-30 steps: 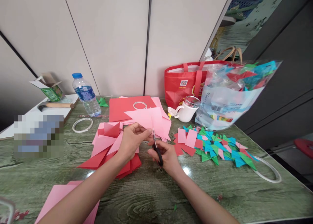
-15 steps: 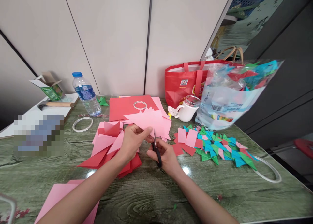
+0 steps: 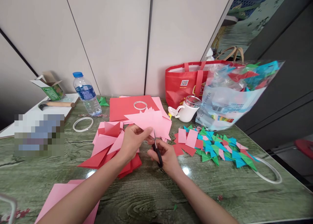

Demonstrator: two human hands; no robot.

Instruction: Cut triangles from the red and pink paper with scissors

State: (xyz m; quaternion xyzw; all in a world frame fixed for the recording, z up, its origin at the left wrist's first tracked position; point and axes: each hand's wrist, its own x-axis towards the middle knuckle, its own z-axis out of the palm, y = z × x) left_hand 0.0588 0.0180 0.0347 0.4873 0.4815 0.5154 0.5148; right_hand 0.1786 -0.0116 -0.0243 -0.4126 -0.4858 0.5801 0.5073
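Note:
My left hand pinches a pink sheet of paper near its lower edge, in front of other pink paper at the table's centre. My right hand is closed around the black handles of a pair of scissors. The scissor blades point up and meet the paper's edge beside my left thumb; whether they are cutting into it is hard to make out. Below and left of my left hand lies a heap of folded red and pink paper. Cut red and pink rectangles lie right of my right hand.
Folded blue, green and pink triangles spread at right, by a white tape roll. Behind stand a white mug, a red bag and a filled plastic bag. A water bottle and hammer are at left.
Almost nothing differs. My right hand and the scissors have shifted very slightly, while my left hand keeps its hold on the pink paper.

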